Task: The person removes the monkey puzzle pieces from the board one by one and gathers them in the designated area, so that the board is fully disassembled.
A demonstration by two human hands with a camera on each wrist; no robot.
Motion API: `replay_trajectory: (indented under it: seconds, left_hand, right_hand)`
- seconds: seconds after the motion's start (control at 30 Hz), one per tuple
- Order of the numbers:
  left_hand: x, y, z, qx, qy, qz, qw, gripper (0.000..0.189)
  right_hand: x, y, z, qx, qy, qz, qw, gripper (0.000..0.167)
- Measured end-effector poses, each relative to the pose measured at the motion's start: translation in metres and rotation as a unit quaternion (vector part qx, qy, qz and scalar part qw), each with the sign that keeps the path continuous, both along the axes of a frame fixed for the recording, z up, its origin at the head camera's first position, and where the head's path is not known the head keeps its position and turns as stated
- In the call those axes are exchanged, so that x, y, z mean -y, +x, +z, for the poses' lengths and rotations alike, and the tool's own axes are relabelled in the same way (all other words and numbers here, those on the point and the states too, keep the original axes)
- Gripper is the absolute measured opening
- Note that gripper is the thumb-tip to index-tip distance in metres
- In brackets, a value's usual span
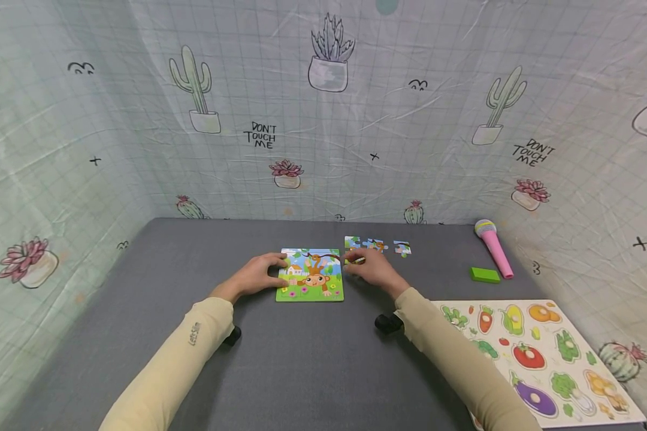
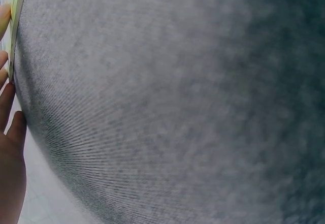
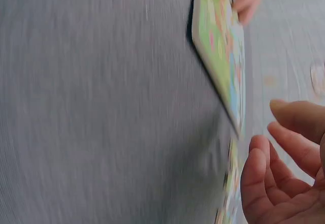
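A square jigsaw puzzle (image 1: 314, 278) with a monkey picture lies flat on the grey table. My left hand (image 1: 254, 276) rests against its left edge, thumb and fingers spread along the side. The left wrist view catches only part of the left hand (image 2: 10, 155) and a sliver of the puzzle (image 2: 18, 10). Just off the puzzle's right edge is my right hand (image 1: 374, 269). In the right wrist view a gap shows between thumb and fingers of the right hand (image 3: 284, 178), with nothing held. Loose jigsaw pieces (image 1: 376, 245) lie behind it, partly hidden.
A vegetable peg board (image 1: 563, 371) lies at the front right, with my right forearm over its left side. Farther back are a green block (image 1: 484, 275) and a pink toy microphone (image 1: 495, 249). A printed cloth (image 1: 323, 120) hangs behind the table.
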State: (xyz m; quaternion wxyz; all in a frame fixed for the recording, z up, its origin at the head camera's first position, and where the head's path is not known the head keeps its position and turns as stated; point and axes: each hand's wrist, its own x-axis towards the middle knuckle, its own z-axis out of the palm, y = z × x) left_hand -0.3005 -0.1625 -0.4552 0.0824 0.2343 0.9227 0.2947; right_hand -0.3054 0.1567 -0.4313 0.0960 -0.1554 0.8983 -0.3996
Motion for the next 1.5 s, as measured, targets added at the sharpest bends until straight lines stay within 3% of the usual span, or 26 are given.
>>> replay_trajectory:
  seconds: [0.13,0.3,0.67,0.97,1.5]
  left_hand:
    - [0.0,0.001,-0.001,-0.008,0.01,-0.003,0.9999,0.051]
    - [0.002,0.003,-0.003,-0.006,0.022,0.001,0.9997,0.049]
    - [0.003,0.004,-0.002,0.003,0.03,-0.001,0.9995,0.049]
    - [0.002,0.005,-0.002,-0.001,0.027,-0.001,0.9996,0.05]
    - [0.001,0.005,0.0,0.0,0.016,0.002,0.9999,0.051]
  right_hand:
    - [0.015,0.006,0.0,0.018,-0.016,0.048,0.9986,0.038]
    - [0.026,0.005,-0.005,0.014,-0.001,0.077,0.9969,0.039]
    - [0.034,0.0,-0.011,-0.019,0.05,0.083,0.9951,0.038]
    - [0.037,0.006,-0.006,0.003,0.053,0.072,0.996,0.036]
    - [0.038,0.005,-0.003,0.011,0.055,0.099,0.9935,0.032]
